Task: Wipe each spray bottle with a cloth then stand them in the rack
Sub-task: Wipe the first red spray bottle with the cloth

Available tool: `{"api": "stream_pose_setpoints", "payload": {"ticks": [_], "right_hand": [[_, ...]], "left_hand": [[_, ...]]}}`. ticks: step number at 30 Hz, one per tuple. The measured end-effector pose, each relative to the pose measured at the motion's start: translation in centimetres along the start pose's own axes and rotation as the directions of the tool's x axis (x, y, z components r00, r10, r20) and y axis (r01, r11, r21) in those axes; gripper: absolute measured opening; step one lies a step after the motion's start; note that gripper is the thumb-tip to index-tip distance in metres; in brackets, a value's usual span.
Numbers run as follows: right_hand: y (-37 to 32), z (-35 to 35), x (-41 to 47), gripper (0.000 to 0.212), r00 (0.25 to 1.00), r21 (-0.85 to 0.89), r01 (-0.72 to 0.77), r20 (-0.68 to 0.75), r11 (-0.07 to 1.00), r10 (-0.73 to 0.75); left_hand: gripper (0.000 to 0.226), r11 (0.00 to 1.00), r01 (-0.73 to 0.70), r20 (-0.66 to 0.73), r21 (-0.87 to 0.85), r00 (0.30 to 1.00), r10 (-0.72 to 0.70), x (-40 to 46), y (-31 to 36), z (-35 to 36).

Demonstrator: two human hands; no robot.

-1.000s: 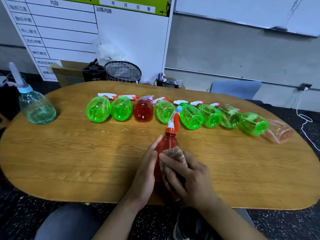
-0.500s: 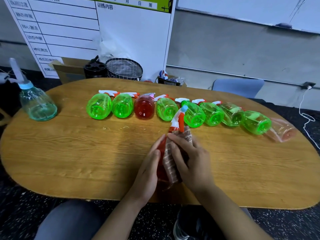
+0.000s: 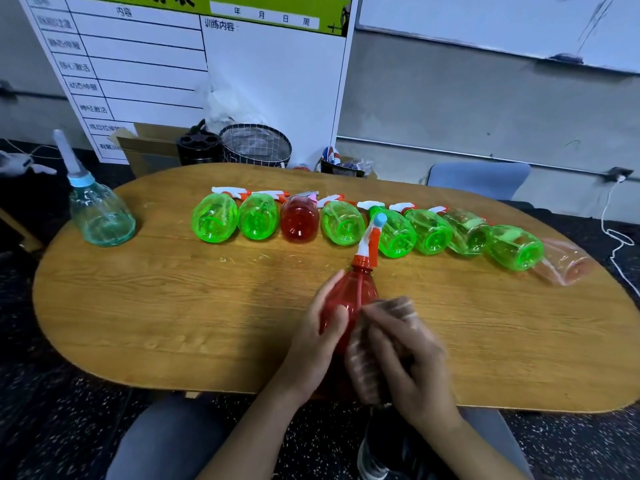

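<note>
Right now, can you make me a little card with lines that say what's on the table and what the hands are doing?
Table: wooden, oval
Held bottle: red spray bottle, nozzle pointing away from the person
Left hand: left hand holds the red bottle's side
Right hand: right hand presses a cloth on the bottle; blurred
Row behind: bottles lying on their sides, mostly green, one red
Far left: clear bluish bottle standing upright
Rack: not seen

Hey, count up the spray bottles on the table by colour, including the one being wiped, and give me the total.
green bottles: 7
red bottles: 2
pale pink bottle: 1
blue-green bottle: 1
Total: 11
</note>
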State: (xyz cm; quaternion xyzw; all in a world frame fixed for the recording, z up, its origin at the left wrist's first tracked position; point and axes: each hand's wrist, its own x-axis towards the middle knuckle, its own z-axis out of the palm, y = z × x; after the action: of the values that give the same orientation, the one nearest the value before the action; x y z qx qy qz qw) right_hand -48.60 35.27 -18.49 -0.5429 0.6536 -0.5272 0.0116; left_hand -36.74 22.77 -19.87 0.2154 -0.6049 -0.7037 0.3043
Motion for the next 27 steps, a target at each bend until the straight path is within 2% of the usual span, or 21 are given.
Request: {"api": "stream_pose_setpoints", "payload": {"ticks": [2, 5, 7, 10, 14, 16, 18, 20, 22, 24, 27], "right_hand": [[-0.1, 0.5, 0.9, 0.025, 0.961, 0.177, -0.216, -0.138, 0.96, 0.241], [-0.1, 1.0, 2.0, 0.024, 0.85, 0.412, -0.401, -0.165, 0.818, 0.5], [-0.1, 1.5, 2.1, 0.019, 0.809, 0.472, -0.448, -0.148, 0.759, 0.569], [-0.2, 2.0, 1.8, 0.014, 0.8, 0.431, -0.468, -0.164, 0.771, 0.577], [-0.5, 2.1, 2.1, 0.016, 0.764, 0.438, -0.529, -0.126, 0.727, 0.632], [-0.4, 2.3, 2.1, 0.017, 0.772, 0.381, -0.548, -0.113, 0.745, 0.626], [-0.3, 2.1, 2.7, 0.019, 0.803, 0.274, -0.516, -0.175, 0.812, 0.57], [-0.7, 1.3, 4.3, 0.023, 0.879, 0.141, -0.394, -0.232, 0.908, 0.417], [-1.4, 0.4, 6.4, 0.025, 0.946, -0.023, -0.265, -0.203, 0.964, 0.255], [-1.6, 0.3, 7.6, 0.027, 0.975, -0.2, -0.216, -0.087, 0.956, 0.202], [-1.7, 1.6, 7.2, 0.041, 0.969, -0.474, -0.193, 0.045, 0.859, 0.243]], "left_hand": [[0.097, 1.0, 0.022, 0.013, 0.005, 1.0, -0.022, -0.1, 0.1, -0.1], [0.083, 0.999, 0.008, 0.003, -0.036, 1.0, -0.008, 0.2, -0.2, -0.1], [0.073, 0.997, -0.001, 0.007, -0.081, 1.0, 0.001, 0.5, -0.2, -0.1], [0.066, 0.987, 0.021, 0.019, -0.158, 1.0, -0.018, 0.5, -0.5, -0.2], [0.057, 0.97, 0.072, 0.035, -0.234, 0.997, -0.065, 0.7, -1.1, -0.6], [0.052, 0.957, 0.095, 0.037, -0.275, 0.995, -0.089, 0.8, -1.2, -0.7], [0.05, 0.953, 0.095, 0.015, -0.286, 0.995, -0.095, 0.8, -1.2, -0.7], [0.051, 0.957, 0.092, -0.011, -0.274, 0.995, -0.099, 0.7, -1.2, -0.6], [0.052, 0.957, 0.092, -0.003, -0.274, 0.995, -0.097, 0.7, -1.4, -0.7], [0.05, 0.952, 0.096, 0.03, -0.289, 0.995, -0.091, 0.8, -1.7, -0.7], [0.051, 0.955, 0.086, 0.047, -0.285, 0.996, -0.075, 0.9, -2.1, -0.7]]}}
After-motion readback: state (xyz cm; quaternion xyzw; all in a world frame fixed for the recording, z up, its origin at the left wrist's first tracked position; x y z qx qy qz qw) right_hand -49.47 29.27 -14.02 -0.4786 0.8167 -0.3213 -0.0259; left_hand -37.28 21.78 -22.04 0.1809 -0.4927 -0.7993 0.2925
